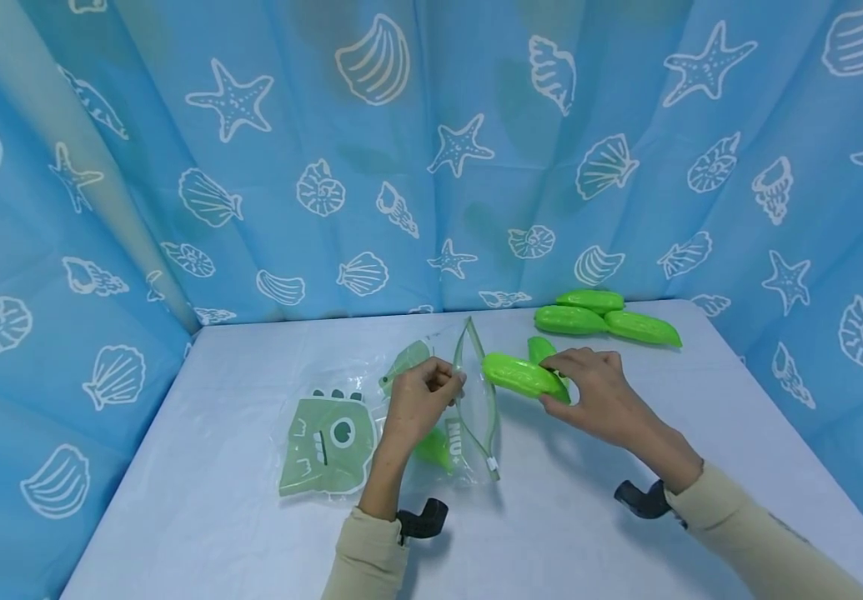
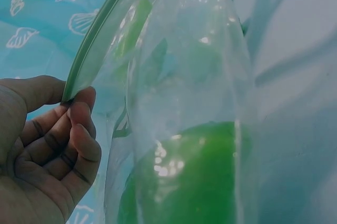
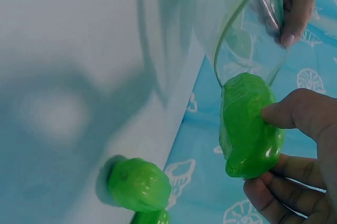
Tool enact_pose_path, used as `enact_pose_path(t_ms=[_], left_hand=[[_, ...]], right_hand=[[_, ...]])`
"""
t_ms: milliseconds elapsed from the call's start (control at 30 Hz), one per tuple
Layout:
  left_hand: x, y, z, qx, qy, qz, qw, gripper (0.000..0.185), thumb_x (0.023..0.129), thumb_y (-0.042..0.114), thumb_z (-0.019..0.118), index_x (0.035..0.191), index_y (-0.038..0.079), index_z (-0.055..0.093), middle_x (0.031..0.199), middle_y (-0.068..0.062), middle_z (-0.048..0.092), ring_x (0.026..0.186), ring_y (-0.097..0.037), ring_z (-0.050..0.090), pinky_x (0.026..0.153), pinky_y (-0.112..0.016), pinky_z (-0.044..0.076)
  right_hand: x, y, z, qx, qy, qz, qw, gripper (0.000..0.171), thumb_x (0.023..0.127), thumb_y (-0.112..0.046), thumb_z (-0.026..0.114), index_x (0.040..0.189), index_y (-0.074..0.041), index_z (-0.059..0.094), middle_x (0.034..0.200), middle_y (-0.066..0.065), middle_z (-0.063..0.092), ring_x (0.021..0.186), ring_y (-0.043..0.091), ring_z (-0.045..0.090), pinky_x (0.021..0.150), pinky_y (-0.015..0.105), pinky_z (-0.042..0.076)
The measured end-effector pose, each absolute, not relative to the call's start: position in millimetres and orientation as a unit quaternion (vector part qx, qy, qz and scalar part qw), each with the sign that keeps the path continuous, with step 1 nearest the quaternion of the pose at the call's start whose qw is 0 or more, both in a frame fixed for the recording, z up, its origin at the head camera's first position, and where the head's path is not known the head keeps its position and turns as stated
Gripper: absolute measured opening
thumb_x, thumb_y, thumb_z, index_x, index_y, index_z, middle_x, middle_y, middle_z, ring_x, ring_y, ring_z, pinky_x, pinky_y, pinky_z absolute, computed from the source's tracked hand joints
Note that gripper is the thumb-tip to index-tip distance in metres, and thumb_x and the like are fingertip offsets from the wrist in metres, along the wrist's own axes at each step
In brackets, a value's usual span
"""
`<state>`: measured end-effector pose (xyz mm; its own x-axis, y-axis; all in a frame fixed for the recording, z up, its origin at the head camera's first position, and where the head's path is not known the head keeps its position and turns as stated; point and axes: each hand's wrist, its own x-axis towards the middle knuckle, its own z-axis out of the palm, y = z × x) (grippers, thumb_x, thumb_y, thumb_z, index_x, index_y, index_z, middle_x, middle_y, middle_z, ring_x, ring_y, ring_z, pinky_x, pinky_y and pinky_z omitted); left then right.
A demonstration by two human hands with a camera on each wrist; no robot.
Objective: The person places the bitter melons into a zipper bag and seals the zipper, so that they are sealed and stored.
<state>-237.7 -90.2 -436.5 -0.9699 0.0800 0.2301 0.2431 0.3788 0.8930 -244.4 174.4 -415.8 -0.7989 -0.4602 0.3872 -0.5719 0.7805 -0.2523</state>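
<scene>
My left hand (image 1: 418, 408) pinches the green zip edge of a clear zip bag (image 1: 329, 479) printed with a green cartoon monster. The bag's mouth stands open toward the right, its slider hanging at the lower end. One bright green piece (image 2: 184, 176) shows through the plastic inside. In my right hand (image 1: 613, 402), thumb and fingers grip a glossy green cucumber-shaped piece (image 1: 519, 375). Its far end points at the bag's mouth and overlaps the zip edge in the right wrist view (image 3: 250, 124). Another green piece (image 1: 539, 346) lies on the table just behind it, partly hidden.
Three more green cucumber-shaped pieces (image 1: 568, 320) lie together at the table's back right. A white cloth covers the table (image 1: 236, 550). Blue curtains (image 1: 416, 150) with shells and starfish rise along its back and sides. Each wrist carries a black camera mount (image 1: 423, 518).
</scene>
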Motion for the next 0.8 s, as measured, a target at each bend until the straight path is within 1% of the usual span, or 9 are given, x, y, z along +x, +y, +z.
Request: enact_pose_path(t_ms=[67,167,267,467,800], left_hand=[[-237.6,-90.1,-436.6,-0.094,-0.829,-0.546,0.073,0.013,0.087,0.029,0.064,0.086,0.016,0.064,0.071,0.004,0.063,0.061,-0.018,0.060,0.051,-0.028,0.046],[-237.2,-90.0,-437.1,-0.090,-0.829,-0.547,0.069,0.013,0.087,0.030,0.064,0.086,0.017,0.063,0.070,0.005,0.063,0.062,-0.021,0.061,0.051,-0.028,0.046],[-236.5,-90.4,-437.4,-0.090,-0.829,-0.548,0.068,0.012,0.087,0.029,0.063,0.085,0.017,0.063,0.070,0.005,0.063,0.063,-0.022,0.061,0.050,-0.028,0.046],[-236.6,-91.9,-436.4,-0.094,-0.831,-0.542,0.076,0.012,0.087,0.029,0.064,0.086,0.017,0.063,0.071,0.006,0.063,0.061,-0.017,0.060,0.050,-0.028,0.046],[-236.7,-90.2,-433.0,-0.091,-0.833,-0.541,0.075,0.013,0.087,0.027,0.065,0.087,0.014,0.064,0.072,0.004,0.063,0.059,-0.012,0.058,0.051,-0.028,0.048]], right_hand=[[-244.7,171.0,-417.6,0.282,-0.930,0.182,0.148,0.046,0.076,-0.035,0.072,0.113,-0.010,0.062,0.109,0.003,0.060,0.103,0.020,0.051,0.080,0.044,0.025],[-244.6,165.9,-420.1,0.290,-0.928,0.184,0.147,0.046,0.076,-0.035,0.073,0.113,-0.011,0.063,0.109,0.002,0.060,0.102,0.019,0.051,0.080,0.044,0.025],[-244.3,160.2,-419.7,0.302,-0.922,0.184,0.158,0.044,0.075,-0.034,0.073,0.112,-0.011,0.063,0.108,0.001,0.060,0.101,0.019,0.051,0.079,0.043,0.026],[-249.0,147.7,-414.1,0.326,-0.911,0.177,0.180,0.042,0.075,-0.033,0.073,0.110,-0.012,0.064,0.106,0.001,0.060,0.100,0.018,0.051,0.079,0.042,0.026],[-250.6,131.8,-421.4,0.322,-0.922,0.149,0.157,0.042,0.076,-0.035,0.072,0.111,-0.013,0.064,0.106,0.000,0.060,0.100,0.018,0.052,0.082,0.046,0.027]])
